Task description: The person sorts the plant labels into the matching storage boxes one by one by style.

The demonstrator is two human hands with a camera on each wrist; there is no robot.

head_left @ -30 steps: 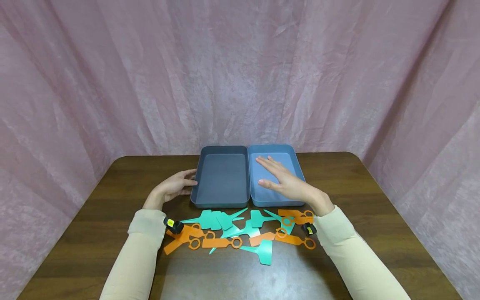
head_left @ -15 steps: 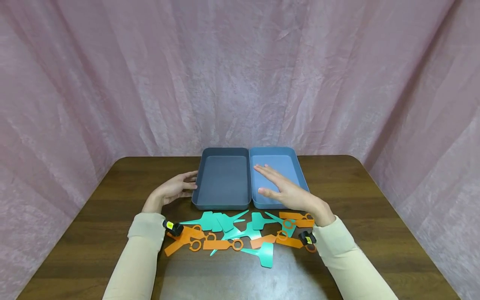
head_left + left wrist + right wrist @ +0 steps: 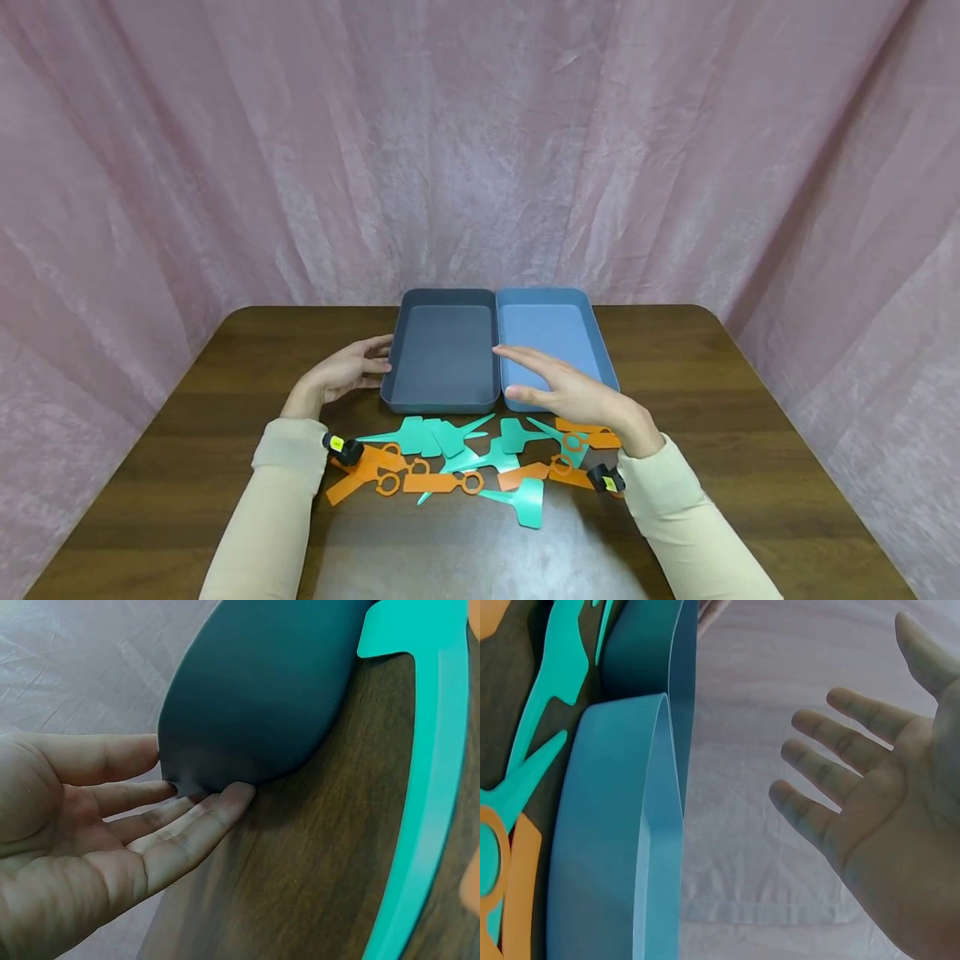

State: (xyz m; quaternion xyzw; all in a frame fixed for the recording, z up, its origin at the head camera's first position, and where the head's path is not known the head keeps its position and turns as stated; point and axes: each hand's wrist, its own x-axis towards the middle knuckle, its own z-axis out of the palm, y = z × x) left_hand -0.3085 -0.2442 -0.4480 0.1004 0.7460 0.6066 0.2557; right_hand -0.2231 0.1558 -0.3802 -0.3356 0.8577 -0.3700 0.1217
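The dark grey tray [image 3: 445,358] stands flat toward the far edge of the desk [image 3: 712,375], right beside the blue tray [image 3: 551,329]; I find the pair aligned. My left hand [image 3: 341,371] is at the outer side of the grey tray, fingers extended and spread, fingertips touching its wall without clasping it. My right hand [image 3: 570,390] hangs over the near part of the blue tray, fingers straight, thumb held wide, nothing in it.

The green T-shaped tags [image 3: 529,503] and the orange ring-ended tags [image 3: 431,483] lie mixed and partly overlapping on the near side of the trays, none held by me. No tag shows in either tray, as far as my right hand leaves the blue one visible.

Assessment: placement of the trays appears complete or nearly so; handling of the tags appears not begun, with every visible tag outstanding. Exact count not established, owing to overlap.

A black wrist camera [image 3: 345,450] sits at my left cuff; a pink curtain [image 3: 480,150] hangs behind the desk
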